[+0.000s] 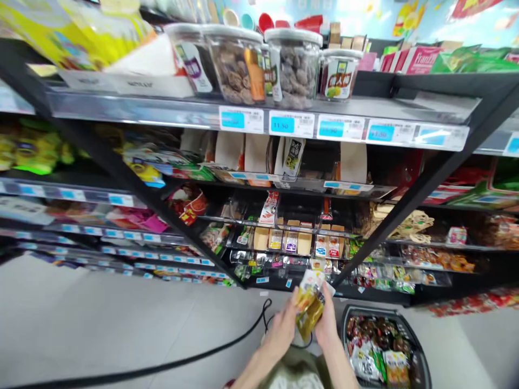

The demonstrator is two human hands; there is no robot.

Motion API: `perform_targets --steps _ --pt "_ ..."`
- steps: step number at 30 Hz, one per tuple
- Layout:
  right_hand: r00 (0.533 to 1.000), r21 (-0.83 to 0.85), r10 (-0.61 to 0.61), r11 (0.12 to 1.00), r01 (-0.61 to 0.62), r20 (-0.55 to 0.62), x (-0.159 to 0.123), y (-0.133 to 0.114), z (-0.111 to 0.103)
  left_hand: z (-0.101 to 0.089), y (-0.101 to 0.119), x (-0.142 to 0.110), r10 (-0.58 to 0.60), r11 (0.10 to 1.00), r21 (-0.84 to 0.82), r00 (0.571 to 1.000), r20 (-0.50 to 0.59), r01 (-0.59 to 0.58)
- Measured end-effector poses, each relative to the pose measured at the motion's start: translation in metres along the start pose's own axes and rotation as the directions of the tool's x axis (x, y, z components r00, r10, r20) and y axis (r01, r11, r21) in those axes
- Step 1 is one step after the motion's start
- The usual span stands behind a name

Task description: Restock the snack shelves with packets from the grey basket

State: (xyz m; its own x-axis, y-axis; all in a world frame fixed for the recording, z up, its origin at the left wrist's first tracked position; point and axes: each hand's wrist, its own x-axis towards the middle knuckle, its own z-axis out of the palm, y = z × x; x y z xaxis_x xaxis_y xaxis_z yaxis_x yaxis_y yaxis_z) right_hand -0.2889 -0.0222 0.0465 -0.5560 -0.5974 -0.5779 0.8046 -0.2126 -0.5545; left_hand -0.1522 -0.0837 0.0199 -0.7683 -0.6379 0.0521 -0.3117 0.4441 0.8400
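Observation:
Low in the middle of the view, both my hands hold one small yellow-and-white snack packet. My left hand grips its left side and my right hand its right side. The packet is held in front of the bottom shelves of a black shop rack. Just to the right of my right hand stands a dark shopping basket on the floor, filled with several snack packets.
The rack carries jars of dried fruit on the top shelf, price tags along the shelf edges and packets below. A black cable runs across the grey floor on the left. More shelving extends left and right.

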Motion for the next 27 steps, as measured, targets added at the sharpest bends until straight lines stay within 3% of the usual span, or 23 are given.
perform_targets --steps 3,5,10,14,18,21,24,25,27 --pt "0.988 -0.027 -0.113 0.993 0.111 -0.107 0.011 0.014 -0.007 0.005 0.013 -0.004 0.163 0.940 0.250 0.948 0.272 -0.234" --pt "0.979 -0.011 -0.143 0.990 0.143 -0.145 0.015 0.017 -0.016 0.007 0.023 -0.005 0.177 0.870 0.365 0.902 0.393 -0.330" --pt "0.989 -0.003 -0.073 0.997 0.073 -0.131 0.015 0.010 -0.026 0.002 0.044 -0.002 0.092 0.826 0.441 0.857 0.508 -0.350" --pt "0.976 0.042 -0.117 0.991 0.127 -0.185 0.009 0.003 -0.021 -0.006 0.051 -0.002 0.096 0.884 0.352 0.856 0.508 -0.308" --pt "0.966 0.046 -0.137 0.988 0.150 -0.222 0.006 0.004 -0.012 -0.004 0.043 -0.007 0.054 0.935 0.272 0.850 0.524 -0.227" --pt "0.979 0.020 -0.093 0.995 0.098 -0.181 0.003 0.006 -0.005 0.004 0.029 -0.008 0.004 0.979 0.182 0.906 0.423 -0.090" --pt "0.990 -0.045 -0.120 0.992 0.117 -0.069 -0.003 0.000 0.004 0.007 0.016 -0.006 -0.051 0.989 -0.128 0.980 0.193 0.077" --pt "0.991 -0.065 -0.128 0.990 0.125 -0.040 -0.005 -0.004 0.006 0.006 0.014 -0.004 -0.097 0.954 -0.271 0.986 0.133 0.131" --pt "0.990 -0.079 -0.140 0.987 0.138 -0.017 -0.007 -0.014 0.009 0.002 0.013 0.000 -0.220 0.799 -0.551 0.970 0.106 0.242"
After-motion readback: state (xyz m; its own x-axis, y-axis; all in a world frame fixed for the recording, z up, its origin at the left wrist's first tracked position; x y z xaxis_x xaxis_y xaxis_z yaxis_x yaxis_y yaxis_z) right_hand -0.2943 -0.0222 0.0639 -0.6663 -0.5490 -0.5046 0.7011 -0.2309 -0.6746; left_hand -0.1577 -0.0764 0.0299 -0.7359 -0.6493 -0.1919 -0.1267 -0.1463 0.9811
